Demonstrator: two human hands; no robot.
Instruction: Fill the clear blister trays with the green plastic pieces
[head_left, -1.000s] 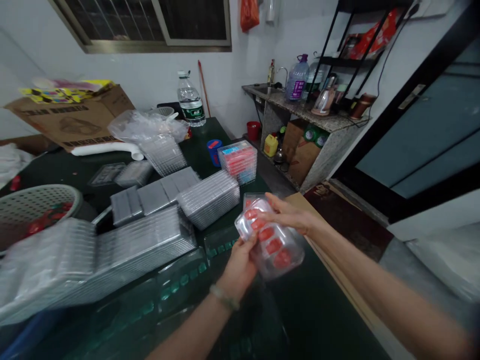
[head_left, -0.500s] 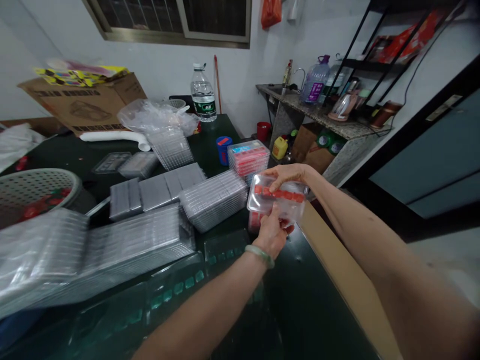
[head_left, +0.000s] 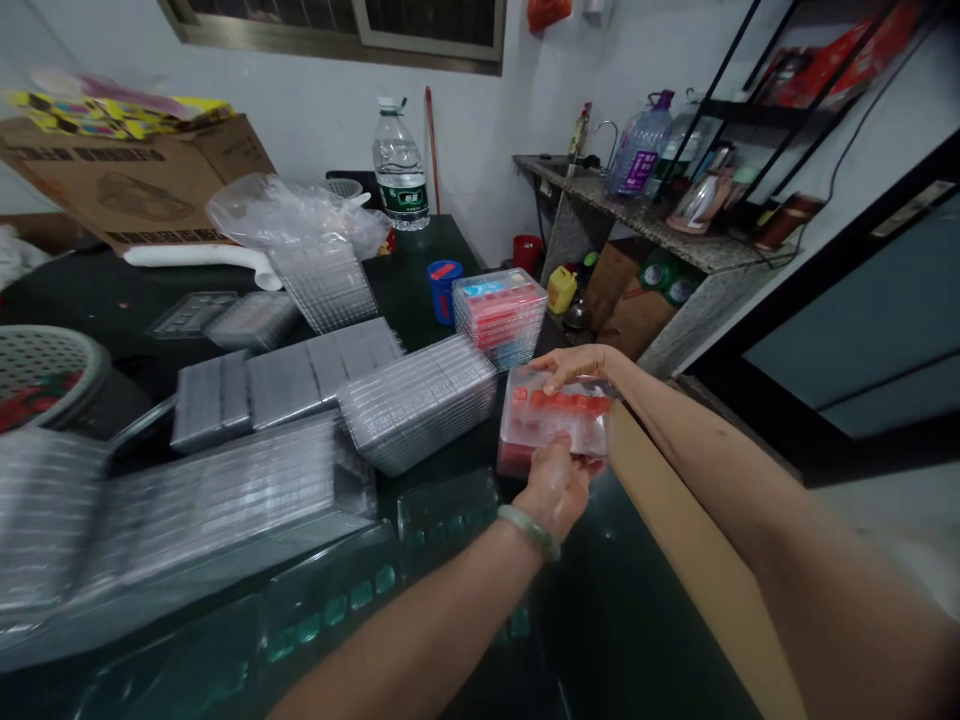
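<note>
A clear plastic tray with a row of red pieces (head_left: 568,402) is held between my two hands at the table's right edge. My left hand (head_left: 556,488), with a pale green bangle on its wrist, grips the near side, thumb on top. My right hand (head_left: 574,366) is curled over the far side, its thumb near the red row. Directly beneath sits another clear container with red contents (head_left: 517,458), mostly covered by the held tray. Just behind them stands a stack of filled clear boxes (head_left: 501,312), red and blue inside.
Several stacks of clear trays (head_left: 420,395) fill the left and middle of the dark green table (head_left: 600,620). Single clear trays (head_left: 337,590) lie along the front. A blue cup (head_left: 444,300), a water bottle (head_left: 402,175) and a perforated basket (head_left: 52,350) stand farther off.
The held tray has come down onto the red-filled container below it, both hands moving with it. My view has shifted slightly right and downward.
</note>
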